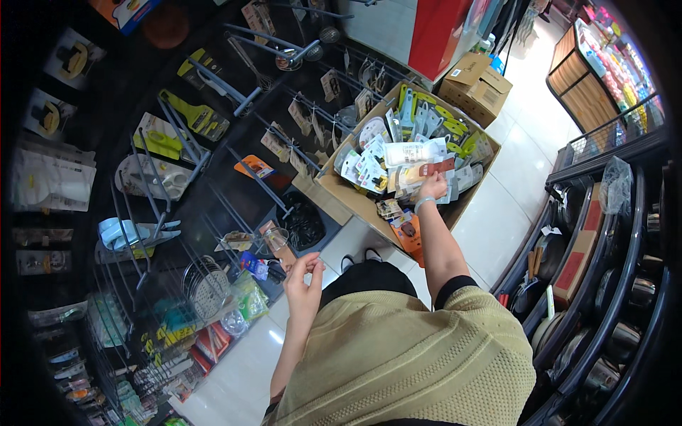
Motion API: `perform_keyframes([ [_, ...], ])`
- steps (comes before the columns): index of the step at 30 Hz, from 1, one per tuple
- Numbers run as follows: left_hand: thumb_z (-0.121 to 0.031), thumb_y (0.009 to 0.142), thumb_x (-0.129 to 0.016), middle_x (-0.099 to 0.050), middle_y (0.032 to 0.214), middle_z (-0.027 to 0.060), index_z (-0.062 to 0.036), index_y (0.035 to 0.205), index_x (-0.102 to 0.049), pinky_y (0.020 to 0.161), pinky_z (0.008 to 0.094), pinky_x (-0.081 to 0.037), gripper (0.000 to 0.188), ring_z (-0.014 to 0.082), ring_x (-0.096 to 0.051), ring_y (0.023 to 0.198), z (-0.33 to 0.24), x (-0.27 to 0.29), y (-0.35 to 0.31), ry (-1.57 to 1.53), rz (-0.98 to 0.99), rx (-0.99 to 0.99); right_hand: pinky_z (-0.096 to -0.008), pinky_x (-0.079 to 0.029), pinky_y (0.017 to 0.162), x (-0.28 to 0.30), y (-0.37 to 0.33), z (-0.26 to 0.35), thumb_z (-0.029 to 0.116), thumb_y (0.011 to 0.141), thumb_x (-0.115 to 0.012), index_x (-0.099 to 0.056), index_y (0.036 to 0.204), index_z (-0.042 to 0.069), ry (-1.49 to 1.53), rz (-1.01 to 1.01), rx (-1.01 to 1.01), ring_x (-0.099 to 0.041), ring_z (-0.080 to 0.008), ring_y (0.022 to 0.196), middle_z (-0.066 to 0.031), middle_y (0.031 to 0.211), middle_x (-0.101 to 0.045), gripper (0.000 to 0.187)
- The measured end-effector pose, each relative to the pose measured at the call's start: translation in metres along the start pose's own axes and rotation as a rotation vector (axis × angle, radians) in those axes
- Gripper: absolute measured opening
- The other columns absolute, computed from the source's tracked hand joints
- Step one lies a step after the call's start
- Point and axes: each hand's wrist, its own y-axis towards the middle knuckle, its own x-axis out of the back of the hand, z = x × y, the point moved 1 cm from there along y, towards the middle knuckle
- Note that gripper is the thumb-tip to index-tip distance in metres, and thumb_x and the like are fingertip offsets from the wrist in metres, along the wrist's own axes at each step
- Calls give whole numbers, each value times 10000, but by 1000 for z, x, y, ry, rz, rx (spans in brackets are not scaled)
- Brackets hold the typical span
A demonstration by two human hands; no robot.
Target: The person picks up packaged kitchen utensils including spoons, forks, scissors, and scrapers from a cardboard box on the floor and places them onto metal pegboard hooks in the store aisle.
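A shopper's right hand (432,189) reaches into an open cardboard box (361,205) of packaged kitchen tools, right of center in the upper half of the frame, where a tan packet with a reddish-brown end (414,173) lies on the pile. The packet sits directly above the fingers in the frame, touching them; they are bent at its lower edge, though hidden fingertips make it impossible to tell whether they clamp it. The right hand is the nearer; the left hand (304,278), fingers loosely curled, is well apart at lower center, beside a clear cup-like package (276,241), its grip unclear. The packet's long axis runs sideways, slightly tilted, the reddish-brown end pointing right and a little up, just below a white packet (414,152).
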Motion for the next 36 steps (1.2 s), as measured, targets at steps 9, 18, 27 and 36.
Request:
perform_keyframes([
  [9, 5, 813, -591, -609, 897, 83, 9, 1079, -544, 703, 253, -468, 270, 131, -597, 794, 23, -30, 19, -249, 240, 104, -286, -438, 602, 95, 36, 29, 216, 869, -585, -631, 755, -31, 416, 292, 46, -544, -113, 661, -43, 728, -610, 275],
  [18, -144, 566, -845, -48, 1453, 179, -209, 1416, 80, 982, 475, -338, 1258, 368, -197, 1322, -9, -65, 66, -502, 362, 72, -271, -477, 727, 143, 7, 131, 129, 887, -567, -612, 808, 50, 1233, 996, -233, -578, -115, 757, -36, 833, -626, 120],
  [27, -214, 570, -850, -51, 1468, 151, -154, 1415, 136, 1065, 439, -238, 1300, 308, -195, 1337, -50, -47, 61, -859, 382, -340, -341, -448, 897, 124, -56, 175, 220, 925, -480, -491, 1192, 50, 1448, 1349, -375, -562, -192, 1008, -87, 1104, -587, 317],
  [36, -81, 733, -666, -362, 1317, 143, -35, 1361, -248, 1028, 361, -278, 756, 240, -355, 1244, -30, -30, 48, -867, 91, -124, -405, -349, 1003, 122, -140, 199, 359, 908, -475, -385, 1308, 80, 1380, 1496, -671, -451, -258, 1177, -84, 1278, -482, 496],
])
